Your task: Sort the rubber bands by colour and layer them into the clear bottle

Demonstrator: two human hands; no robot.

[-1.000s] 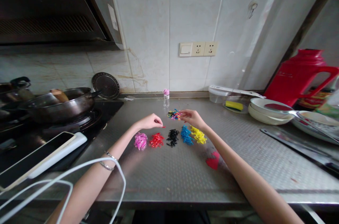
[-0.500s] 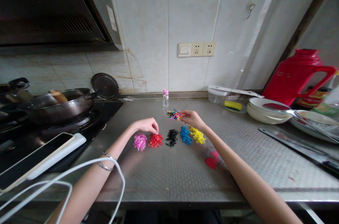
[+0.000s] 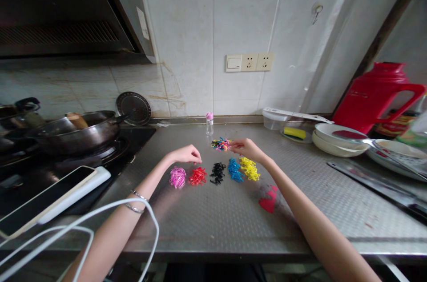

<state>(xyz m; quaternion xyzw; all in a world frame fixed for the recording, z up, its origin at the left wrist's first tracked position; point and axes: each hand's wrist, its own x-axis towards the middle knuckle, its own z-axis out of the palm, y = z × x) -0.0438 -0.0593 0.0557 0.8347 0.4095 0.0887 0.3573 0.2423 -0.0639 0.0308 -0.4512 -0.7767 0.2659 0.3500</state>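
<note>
A person is sitting at a steel worktop (image 3: pixel 213 224), both bare arms reaching forward. Five small heaps of tiny plastic pieces are lying in a row: pink heap (image 3: pixel 177 177), red heap (image 3: pixel 197 176), black heap (image 3: pixel 218 172), blue heap (image 3: pixel 235 170) and yellow heap (image 3: pixel 250 169). Just behind them a mixed heap (image 3: pixel 219 144) of all colours is lying near a small bottle (image 3: pixel 209 122) with a pink cap. The left hand (image 3: pixel 187 155) is hovering just behind the red heap, fingers curled with tips drawn together; whether they are gripping a piece is too small to tell. The right hand (image 3: pixel 247 149) is pinching into the edge of the mixed heap. A phone (image 3: pixel 50 197) is lying at the far left.
</note>
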